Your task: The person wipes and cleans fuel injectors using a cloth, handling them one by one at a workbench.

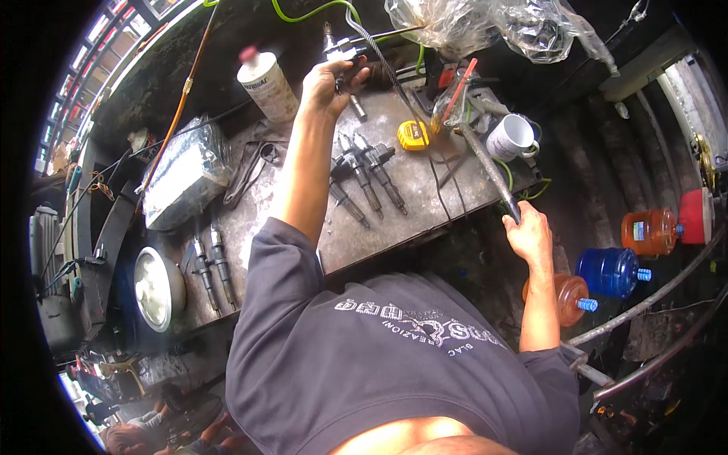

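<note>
from afar i see the left hand (334,85) half-curled at the injector (341,51) by the surface's (426,182) far side, perhaps steadying it, grip unclear, the right hand (528,232) wrapping the metal bar (485,164), likely for leverage.

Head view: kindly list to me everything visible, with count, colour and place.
Workbench: one, grey, centre.
Slim metal parts: three, grey, mid-bench.
Slim metal pair: two, dark grey, bench's left end.
Metal assembly: one, silver and dark, far side.
Bottle: one, white, red cap, far side.
Wrapped box: one, whitish, left.
Round vessel: one, white, left end.
Tape measure: one, yellow, bench's right half.
Mug: one, white, bench's right end.
Plastic bags: uncountable, clear, top right.
Jugs: three, two orange and one blue, right.
Container: one, red, far right.
Metal bar: one, grey, right of centre.
Shirt: one, dark grey, bottom.
Left hand: one, bare, at metal assembly.
Right hand: one, bare, on metal bar.
</note>
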A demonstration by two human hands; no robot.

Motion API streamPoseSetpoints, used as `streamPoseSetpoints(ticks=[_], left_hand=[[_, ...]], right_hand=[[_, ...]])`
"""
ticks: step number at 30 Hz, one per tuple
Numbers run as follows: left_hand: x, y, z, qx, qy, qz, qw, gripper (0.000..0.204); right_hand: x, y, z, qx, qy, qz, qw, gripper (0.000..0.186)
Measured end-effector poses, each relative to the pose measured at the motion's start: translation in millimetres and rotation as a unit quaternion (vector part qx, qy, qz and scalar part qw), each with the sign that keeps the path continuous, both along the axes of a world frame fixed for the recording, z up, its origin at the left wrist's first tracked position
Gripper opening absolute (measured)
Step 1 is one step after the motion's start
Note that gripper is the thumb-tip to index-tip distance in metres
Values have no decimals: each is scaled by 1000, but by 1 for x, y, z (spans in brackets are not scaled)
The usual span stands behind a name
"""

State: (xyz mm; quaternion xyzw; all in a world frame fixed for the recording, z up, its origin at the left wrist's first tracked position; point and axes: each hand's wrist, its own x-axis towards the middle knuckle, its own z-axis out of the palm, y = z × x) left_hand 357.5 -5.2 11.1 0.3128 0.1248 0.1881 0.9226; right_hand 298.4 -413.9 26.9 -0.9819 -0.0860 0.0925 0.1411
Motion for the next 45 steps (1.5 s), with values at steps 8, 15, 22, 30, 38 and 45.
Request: streamPoseSetpoints(ticks=[8, 15, 22, 30, 38, 45], left_hand=[[-36, -22, 8, 15, -5, -14, 1000, 9], [-74, -48, 13, 58, 23, -18, 998, 32], [-119, -69, 16, 72, -10, -2, 997, 28], [-155, -72, 4, 54, 8, -6, 998, 31], [-230, -50, -47, 93, 96, 103, 986, 46], [-310, -43, -42, 146, 101, 172, 969, 43]], right_hand=[[-5, -2, -20, 29, 4, -6, 1000, 24], [-11, -4, -36, 48, -24, -8, 999, 25], [-13, -7, -51, 61, -33, -5, 998, 25], [-3, -7, -30, 60, -5, 6, 998, 28], [-3, 48, 68, 126, -520, 186, 824, 26], [-92, 201, -57, 322, -49, 428, 843, 38]])
